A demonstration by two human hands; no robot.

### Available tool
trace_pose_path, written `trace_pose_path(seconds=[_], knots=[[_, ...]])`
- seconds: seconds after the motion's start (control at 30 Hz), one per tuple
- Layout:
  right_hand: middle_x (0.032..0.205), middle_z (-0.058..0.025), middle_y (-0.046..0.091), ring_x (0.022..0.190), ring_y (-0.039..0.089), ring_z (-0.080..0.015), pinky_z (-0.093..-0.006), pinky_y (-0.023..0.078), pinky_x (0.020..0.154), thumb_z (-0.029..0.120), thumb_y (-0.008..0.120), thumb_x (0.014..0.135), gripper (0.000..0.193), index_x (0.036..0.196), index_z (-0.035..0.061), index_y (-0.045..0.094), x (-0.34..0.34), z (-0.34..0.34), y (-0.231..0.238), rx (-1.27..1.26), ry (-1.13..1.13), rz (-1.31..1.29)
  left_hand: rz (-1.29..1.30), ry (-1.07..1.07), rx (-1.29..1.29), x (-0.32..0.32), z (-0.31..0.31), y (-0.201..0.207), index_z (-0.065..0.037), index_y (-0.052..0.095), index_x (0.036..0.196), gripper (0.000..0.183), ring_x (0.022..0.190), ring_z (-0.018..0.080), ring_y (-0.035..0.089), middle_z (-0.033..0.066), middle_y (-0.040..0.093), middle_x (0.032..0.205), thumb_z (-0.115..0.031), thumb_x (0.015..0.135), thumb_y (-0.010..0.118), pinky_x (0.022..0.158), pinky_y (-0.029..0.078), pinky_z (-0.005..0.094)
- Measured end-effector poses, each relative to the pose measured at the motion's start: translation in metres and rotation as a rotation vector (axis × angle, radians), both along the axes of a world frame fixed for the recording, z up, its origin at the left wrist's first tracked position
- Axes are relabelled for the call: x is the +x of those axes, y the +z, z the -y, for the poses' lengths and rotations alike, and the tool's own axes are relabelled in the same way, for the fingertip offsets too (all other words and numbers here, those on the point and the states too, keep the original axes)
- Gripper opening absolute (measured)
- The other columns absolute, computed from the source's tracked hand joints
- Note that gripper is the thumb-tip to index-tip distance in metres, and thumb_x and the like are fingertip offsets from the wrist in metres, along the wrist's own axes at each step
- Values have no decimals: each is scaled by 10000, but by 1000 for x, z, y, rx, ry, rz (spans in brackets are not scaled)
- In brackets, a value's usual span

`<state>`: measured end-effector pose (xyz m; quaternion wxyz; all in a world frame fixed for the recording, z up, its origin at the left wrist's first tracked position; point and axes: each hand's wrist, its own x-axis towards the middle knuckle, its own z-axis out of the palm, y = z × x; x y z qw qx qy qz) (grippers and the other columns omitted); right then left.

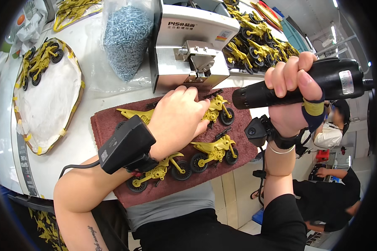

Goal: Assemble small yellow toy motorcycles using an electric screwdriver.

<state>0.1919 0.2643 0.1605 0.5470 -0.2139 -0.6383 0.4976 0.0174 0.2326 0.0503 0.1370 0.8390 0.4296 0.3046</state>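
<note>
My right hand (293, 81) is wrapped round a thick black electric screwdriver (339, 79), raised above the right edge of a brown towel (167, 196) with its nose pointing left. Thumb and fingers of my left hand (178, 117) close on a yellow toy motorbike (215, 109) with black wheels at the towel's far side. A long yellow piece (132, 113) shows to the left of that hand, partly covered by it. Nearer to me lie two more yellow toy motorbikes: one at the right (215, 152), another (159, 171) partly behind my left wrist.
Beyond the towel stands a grey metal screw feeder (188, 33). A clear bag of small bluish screws (127, 42) leans beside it. Many toy motorbikes (259, 42) are heaped at the far right. A white-lined tray (46, 108) holds a few at left. Co-workers (331, 196) sit at the right.
</note>
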Motion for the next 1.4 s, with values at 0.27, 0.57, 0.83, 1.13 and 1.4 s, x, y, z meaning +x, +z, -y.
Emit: trace_pose_path(seconds=[0.27, 0.57, 0.83, 1.13, 1.4], knots=[[593, -48, 476, 495, 480, -144, -277, 415, 521, 44, 577, 741, 167, 850, 33, 451, -6, -10, -26, -62, -70, -157, -3, 8, -15, -1, -1, 2, -46, 627, 982, 315, 826, 257, 520, 88, 527, 828, -196, 708, 670, 745, 432, 361], [638, -55, 502, 488, 497, -133, -255, 422, 492, -20, 597, 723, 208, 874, 21, 461, -12, -10, -34, -60, -70, -170, -25, 12, -33, 0, -1, 4, -46, 630, 993, 327, 819, 254, 520, 87, 527, 819, -193, 704, 674, 741, 433, 361], [629, 15, 367, 563, 405, -111, -293, 345, 618, 145, 483, 808, 107, 797, 102, 386, -9, -24, 28, 77, 191, -166, 1, -9, -6, 3, -3, 2, -42, 638, 991, 323, 812, 256, 520, 92, 528, 811, -198, 710, 669, 738, 433, 358], [532, -39, 454, 437, 459, -162, -280, 404, 502, 107, 572, 706, 126, 774, 39, 491, -72, -28, 26, -194, -42, -272, -2, -23, -4, 1, -1, 2, -32, 656, 839, 229, 824, 261, 521, 105, 536, 819, -233, 729, 652, 746, 431, 357], [510, -35, 448, 415, 450, -170, -301, 427, 482, 119, 578, 685, 176, 769, 69, 431, -55, -18, 29, 66, -125, -226, -47, -1, 10, -1, -1, 2, -30, 646, 785, 215, 825, 261, 520, 101, 536, 827, -238, 730, 651, 752, 434, 356]])
